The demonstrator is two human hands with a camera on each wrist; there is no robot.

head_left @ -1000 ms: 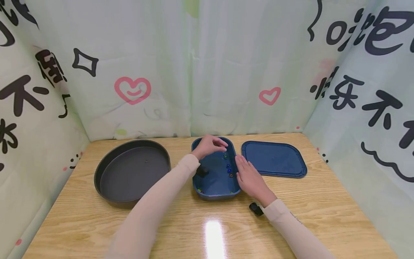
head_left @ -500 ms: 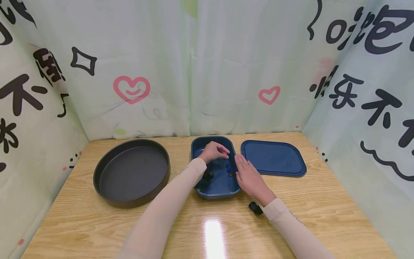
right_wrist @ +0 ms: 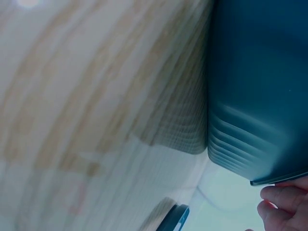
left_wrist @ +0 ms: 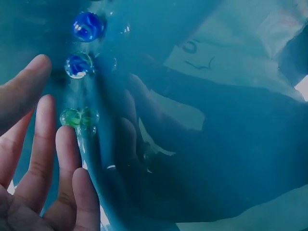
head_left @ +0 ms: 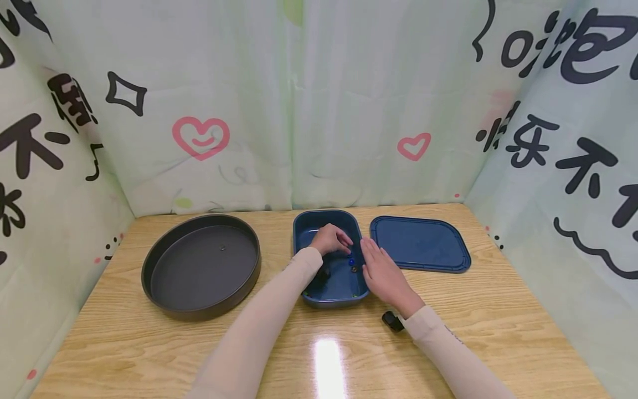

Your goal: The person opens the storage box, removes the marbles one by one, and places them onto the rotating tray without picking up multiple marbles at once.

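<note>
My left hand (head_left: 331,239) reaches into a deep blue rectangular box (head_left: 326,214), near its right side. In the left wrist view its thumb and fingers are apart with nothing between them. A fingertip lies close to a green marble (left_wrist: 72,117); I cannot tell whether they touch. Beyond the thumb sit two blue marbles (left_wrist: 87,27). A brownish marble (head_left: 354,269) lies nearer the front of the box. My right hand (head_left: 390,280) rests with straight fingers against the box's right outer side. The right wrist view shows its fingertips (right_wrist: 281,196) at the rim.
A large round dark grey pan (head_left: 199,277) stands on the wooden table (head_left: 279,343), left of the box. To the right lies a flat blue lid (head_left: 421,244). A small black device (head_left: 392,321) is beside my right wrist. Printed curtains (head_left: 319,133) enclose the back and sides.
My left hand has come toward me and down along the box's right side, with its fingers now nearer the blue marbles. My right hand has stayed at the box.
</note>
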